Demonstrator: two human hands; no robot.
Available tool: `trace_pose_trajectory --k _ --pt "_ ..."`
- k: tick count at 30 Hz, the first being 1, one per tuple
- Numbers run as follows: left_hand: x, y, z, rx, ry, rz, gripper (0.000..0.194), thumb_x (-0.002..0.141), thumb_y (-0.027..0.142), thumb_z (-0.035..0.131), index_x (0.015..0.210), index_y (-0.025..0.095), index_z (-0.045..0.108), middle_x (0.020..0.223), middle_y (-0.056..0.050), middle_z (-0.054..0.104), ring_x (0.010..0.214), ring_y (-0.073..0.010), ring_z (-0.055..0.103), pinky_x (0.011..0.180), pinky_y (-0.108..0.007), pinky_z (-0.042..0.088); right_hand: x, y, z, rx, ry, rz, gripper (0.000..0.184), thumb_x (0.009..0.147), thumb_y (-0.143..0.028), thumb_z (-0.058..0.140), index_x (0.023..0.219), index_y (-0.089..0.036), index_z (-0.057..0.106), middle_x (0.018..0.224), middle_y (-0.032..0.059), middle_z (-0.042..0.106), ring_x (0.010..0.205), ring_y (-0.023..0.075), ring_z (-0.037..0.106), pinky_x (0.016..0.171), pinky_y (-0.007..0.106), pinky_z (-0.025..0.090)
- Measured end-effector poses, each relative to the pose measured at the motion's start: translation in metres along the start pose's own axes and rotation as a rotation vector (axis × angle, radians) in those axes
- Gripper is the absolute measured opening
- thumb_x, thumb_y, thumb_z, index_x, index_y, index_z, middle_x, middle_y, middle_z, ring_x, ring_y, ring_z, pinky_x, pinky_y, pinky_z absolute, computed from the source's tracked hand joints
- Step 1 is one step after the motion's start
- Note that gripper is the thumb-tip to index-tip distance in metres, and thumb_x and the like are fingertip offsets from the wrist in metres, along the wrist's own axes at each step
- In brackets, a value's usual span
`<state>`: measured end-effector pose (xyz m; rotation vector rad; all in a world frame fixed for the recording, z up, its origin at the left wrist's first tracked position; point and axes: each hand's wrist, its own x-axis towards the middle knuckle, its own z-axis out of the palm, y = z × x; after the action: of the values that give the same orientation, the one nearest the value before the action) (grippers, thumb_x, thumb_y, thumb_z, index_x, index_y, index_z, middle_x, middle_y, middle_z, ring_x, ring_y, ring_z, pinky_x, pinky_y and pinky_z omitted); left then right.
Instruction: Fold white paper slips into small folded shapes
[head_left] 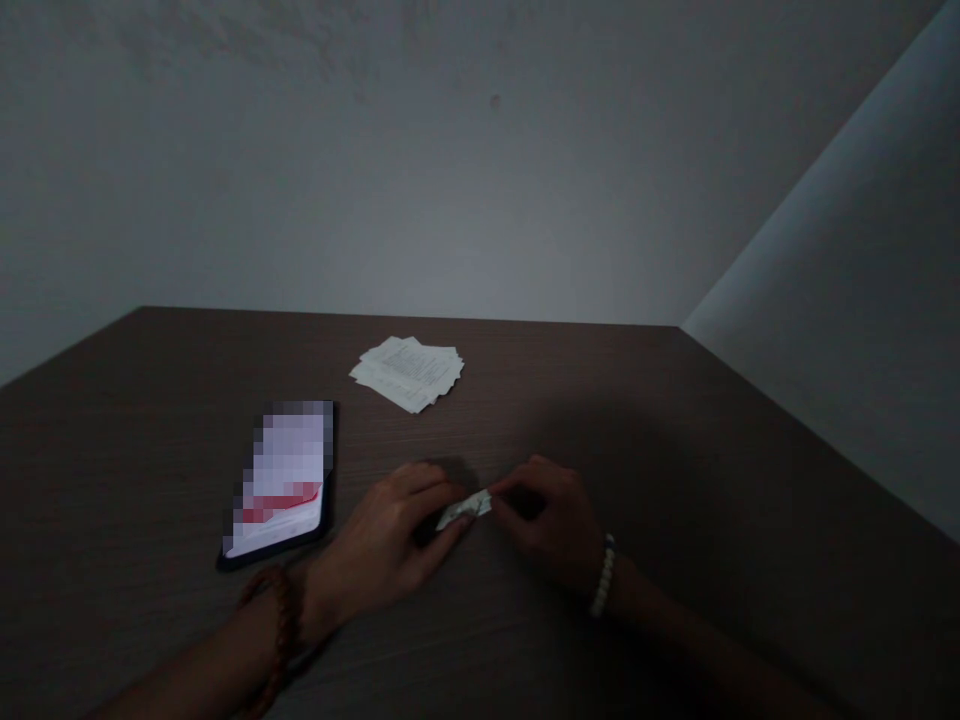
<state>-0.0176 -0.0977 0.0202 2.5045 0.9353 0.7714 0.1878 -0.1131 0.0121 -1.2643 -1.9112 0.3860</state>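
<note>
Between my two hands is a small folded piece of paper (463, 510), pale with faint dark marks, low over the dark table. My left hand (397, 530) is closed on its left part, with the thumb in front and the fingers behind. At the paper's right end, my right hand (551, 515) pinches the tip between thumb and index finger. Part of the paper is hidden by my left fingers. A brown beaded bracelet (283, 620) circles my left wrist, and a pale beaded one (604, 575) my right.
A loose stack of printed paper sheets (409, 372) lies on the brown wooden table (562, 365) beyond my hands. Left of my left hand is a phone (285, 480) with its screen lit and blurred. A grey wall (480, 200) rises behind the table.
</note>
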Motion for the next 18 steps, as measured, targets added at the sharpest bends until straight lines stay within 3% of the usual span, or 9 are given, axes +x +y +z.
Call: trace_pose_trajectory --k 8,18 --pt "-0.0009 0.0006 -0.0050 -0.001 -0.018 -0.079 0.022 0.086 0.022 0.048 0.102 0.016 0.062 0.094 -0.007 0.063 0.087 -0.0218 0.059 0.078 -0.040 0.048 0.0001 0.0007 -0.0027 -0.003 0.123 0.119 0.003 0.070 -0.018 0.069 0.071 -0.021 0.070 0.063 -0.0006 0.066 0.055 0.0133 0.056 0.056 0.026 0.041" --pt "0.0041 -0.0034 -0.0070 -0.117 0.009 -0.159 0.023 0.090 0.026 0.044 0.097 0.018 0.064 0.090 -0.004 0.068 0.081 -0.0171 0.063 0.074 -0.031 0.050 0.0003 -0.0011 -0.0032 0.026 0.101 0.017 0.004 0.072 -0.016 0.068 0.075 -0.019 0.069 0.071 0.0012 0.068 0.066 0.0154 0.060 0.065 0.028 0.044"
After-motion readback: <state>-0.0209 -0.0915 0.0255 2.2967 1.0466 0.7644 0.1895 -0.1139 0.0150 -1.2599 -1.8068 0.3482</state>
